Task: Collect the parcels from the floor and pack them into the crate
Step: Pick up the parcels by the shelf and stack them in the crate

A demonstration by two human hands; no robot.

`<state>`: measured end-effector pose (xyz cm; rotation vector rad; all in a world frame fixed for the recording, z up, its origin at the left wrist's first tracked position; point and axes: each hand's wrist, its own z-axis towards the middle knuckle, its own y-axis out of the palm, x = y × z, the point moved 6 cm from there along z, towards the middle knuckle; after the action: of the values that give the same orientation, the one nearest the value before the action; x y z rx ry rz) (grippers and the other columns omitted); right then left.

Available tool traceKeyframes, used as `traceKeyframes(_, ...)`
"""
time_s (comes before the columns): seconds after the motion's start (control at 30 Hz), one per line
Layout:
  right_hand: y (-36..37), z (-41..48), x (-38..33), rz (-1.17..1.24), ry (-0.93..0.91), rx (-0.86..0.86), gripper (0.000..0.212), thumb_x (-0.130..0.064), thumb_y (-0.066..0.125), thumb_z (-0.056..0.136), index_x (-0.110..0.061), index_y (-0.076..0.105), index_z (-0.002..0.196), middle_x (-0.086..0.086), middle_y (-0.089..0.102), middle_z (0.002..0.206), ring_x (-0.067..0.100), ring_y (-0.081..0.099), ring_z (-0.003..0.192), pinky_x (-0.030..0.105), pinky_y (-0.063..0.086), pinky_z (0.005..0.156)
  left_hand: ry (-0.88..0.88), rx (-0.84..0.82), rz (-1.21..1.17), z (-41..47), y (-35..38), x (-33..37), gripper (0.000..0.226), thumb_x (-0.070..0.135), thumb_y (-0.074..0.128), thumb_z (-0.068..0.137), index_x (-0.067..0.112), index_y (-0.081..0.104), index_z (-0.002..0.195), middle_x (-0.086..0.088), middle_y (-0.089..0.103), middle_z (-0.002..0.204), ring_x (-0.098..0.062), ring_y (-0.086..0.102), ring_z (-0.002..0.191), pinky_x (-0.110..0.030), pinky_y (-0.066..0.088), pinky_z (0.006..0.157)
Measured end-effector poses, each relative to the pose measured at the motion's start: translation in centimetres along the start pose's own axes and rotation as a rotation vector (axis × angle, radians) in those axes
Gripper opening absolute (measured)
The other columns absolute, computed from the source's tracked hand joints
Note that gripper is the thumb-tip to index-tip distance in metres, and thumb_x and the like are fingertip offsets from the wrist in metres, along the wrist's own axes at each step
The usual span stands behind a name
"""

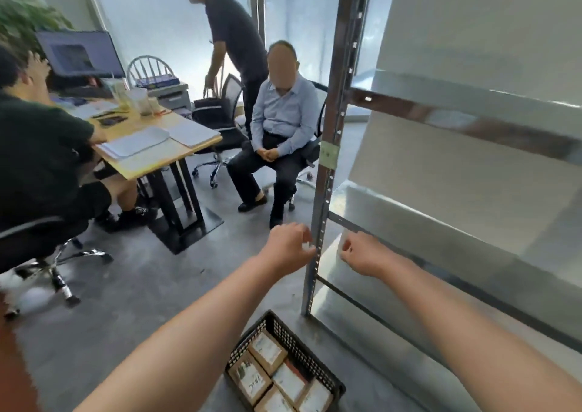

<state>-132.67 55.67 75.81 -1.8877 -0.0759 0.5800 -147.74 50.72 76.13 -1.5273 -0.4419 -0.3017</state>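
A black perforated plastic crate [302, 341] stands on the grey floor at the bottom centre, beside the foot of a metal shelving rack. Several brown cardboard parcels [267, 352] with white labels lie flat inside it, side by side. Both my arms stretch forward above the crate. My left hand [288, 248] hangs in the air left of the rack's upright post, fingers loosely curled, holding nothing. My right hand [362, 255] is just right of that post, near a low shelf beam, fingers loosely curled and holding nothing. No parcel shows on the floor outside the crate.
The metal rack [327, 166] with shiny shelves fills the right side. A person sits on an office chair [307, 153] straight ahead, another stands behind. At the left a person sits at a wooden desk [157, 156] with papers and a monitor. A rolling chair base [59, 270] is near left.
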Motion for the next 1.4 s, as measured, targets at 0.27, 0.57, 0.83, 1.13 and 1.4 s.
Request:
traceKeyframes(0.27, -4.5, -13.5, 11.7, 0.046, 0.275, 0.193, 0.035, -0.03, 0.055, 0.089, -0.016, 0.056, 0.121, 0.007, 0.054, 0.126, 0.027, 0.051, 0.118, 0.037, 0.044, 0.1, 0.201, -0.233, -0.037, -2.1, 5.0, 14.1, 0.045, 0.037, 0.059, 0.088, 0.014, 0.057, 0.126, -0.005, 0.055, 0.131, -0.023, 0.055, 0.117, -0.032, 0.044, 0.1)
traceKeyframes(0.57, -5.8, -38.5, 31.5, 0.24, 0.657, 0.404, 0.05, -0.034, 0.059, 0.084, -0.017, 0.05, 0.131, 0.006, 0.053, 0.131, 0.024, 0.051, 0.12, 0.032, 0.043, 0.099, 0.59, -0.419, -0.069, -13.4, 17.8, 41.3, 0.048, 0.032, 0.056, 0.091, 0.011, 0.049, 0.134, -0.007, 0.053, 0.138, -0.023, 0.05, 0.126, -0.028, 0.037, 0.102)
traceKeyframes(0.83, 0.6, -63.2, 45.0, 0.257, 1.072, 0.488, 0.054, -0.036, 0.06, 0.08, -0.024, 0.05, 0.132, 0.002, 0.051, 0.135, 0.025, 0.045, 0.129, 0.034, 0.033, 0.106, 0.818, -0.678, -0.099, -30.5, 32.4, 60.1, 0.055, 0.032, 0.059, 0.089, 0.017, 0.044, 0.14, -0.005, 0.045, 0.145, -0.022, 0.045, 0.131, -0.028, 0.035, 0.106)
traceKeyframes(1.13, 8.5, -83.2, 54.2, 0.52, 1.525, 0.615, 0.048, -0.037, 0.064, 0.081, -0.023, 0.055, 0.126, 0.011, 0.044, 0.136, 0.032, 0.035, 0.133, 0.036, 0.031, 0.106, 1.04, -0.972, -0.065, -43.8, 44.0, 75.0, 0.053, 0.027, 0.06, 0.089, 0.015, 0.046, 0.138, -0.004, 0.045, 0.143, -0.019, 0.046, 0.129, -0.025, 0.034, 0.106)
traceKeyframes(1.4, 8.0, -89.0, 66.2, 0.705, 1.636, 0.68, 0.049, -0.031, 0.058, 0.085, -0.021, 0.051, 0.132, 0.004, 0.039, 0.141, 0.027, 0.025, 0.137, 0.039, 0.027, 0.106, 1.112, -1.094, -0.081, -44.8, 52.7, 88.8, 0.041, 0.024, 0.059, 0.088, 0.009, 0.054, 0.126, -0.008, 0.055, 0.127, -0.024, 0.054, 0.117, -0.033, 0.042, 0.098)
